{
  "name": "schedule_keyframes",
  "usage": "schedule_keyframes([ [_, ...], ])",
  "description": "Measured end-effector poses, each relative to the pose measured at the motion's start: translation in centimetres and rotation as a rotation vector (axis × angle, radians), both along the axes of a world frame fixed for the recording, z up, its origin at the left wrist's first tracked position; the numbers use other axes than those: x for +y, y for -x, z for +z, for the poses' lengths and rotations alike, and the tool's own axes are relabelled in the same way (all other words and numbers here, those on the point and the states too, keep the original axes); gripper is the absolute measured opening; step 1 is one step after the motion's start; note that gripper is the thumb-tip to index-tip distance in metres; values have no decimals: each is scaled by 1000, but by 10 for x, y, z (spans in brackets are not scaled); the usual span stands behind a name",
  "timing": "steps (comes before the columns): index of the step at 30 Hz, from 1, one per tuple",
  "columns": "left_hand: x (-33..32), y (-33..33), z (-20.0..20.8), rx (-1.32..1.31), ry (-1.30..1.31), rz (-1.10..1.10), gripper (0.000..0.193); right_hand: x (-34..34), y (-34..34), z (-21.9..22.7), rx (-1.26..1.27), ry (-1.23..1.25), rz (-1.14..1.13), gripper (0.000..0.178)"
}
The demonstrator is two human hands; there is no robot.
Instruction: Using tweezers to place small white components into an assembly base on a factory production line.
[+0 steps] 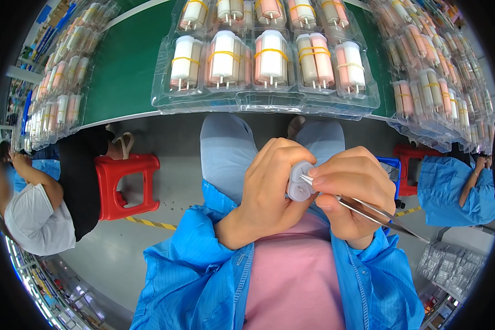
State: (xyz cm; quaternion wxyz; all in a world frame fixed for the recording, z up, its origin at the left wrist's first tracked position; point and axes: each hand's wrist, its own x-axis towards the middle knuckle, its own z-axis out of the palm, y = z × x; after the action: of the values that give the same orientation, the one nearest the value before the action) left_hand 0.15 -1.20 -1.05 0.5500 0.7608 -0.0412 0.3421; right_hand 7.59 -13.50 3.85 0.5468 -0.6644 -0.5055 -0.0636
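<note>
My left hand [265,184] grips a small pale lavender plastic piece [298,190] with a rounded, two-lobed end turned up; the rest of it is hidden in my fingers. My right hand [357,190] pinches a pair of metal tweezers [371,212], whose far ends stick out to the lower right. The tweezer tips reach the face of the lavender piece, though whether they hold anything there is too small to tell. Both hands are close together over my lap, in front of the table edge.
Ahead on the green table [121,77] lies a clear plastic tray [258,102] of white, pink and grey tubes bundled with yellow bands. Similar trays are stacked at left [66,104] and right [429,99]. Red stools [127,184] and seated people flank me.
</note>
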Motion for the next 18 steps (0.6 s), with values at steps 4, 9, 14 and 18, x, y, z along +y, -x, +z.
schedule_keyframes([
  [4,1,0,0,1,-12,-18,38,-1,-1,-2,1,-3,8,22],
  [9,6,-1,-6,-39,-108,-28,29,0,-1,-3,15,3,7,20],
  [14,3,0,-1,23,-31,-32,36,1,0,-6,30,-25,-21,19],
  [18,1,0,-1,36,9,-36,42,1,1,-6,37,-43,-29,19],
])
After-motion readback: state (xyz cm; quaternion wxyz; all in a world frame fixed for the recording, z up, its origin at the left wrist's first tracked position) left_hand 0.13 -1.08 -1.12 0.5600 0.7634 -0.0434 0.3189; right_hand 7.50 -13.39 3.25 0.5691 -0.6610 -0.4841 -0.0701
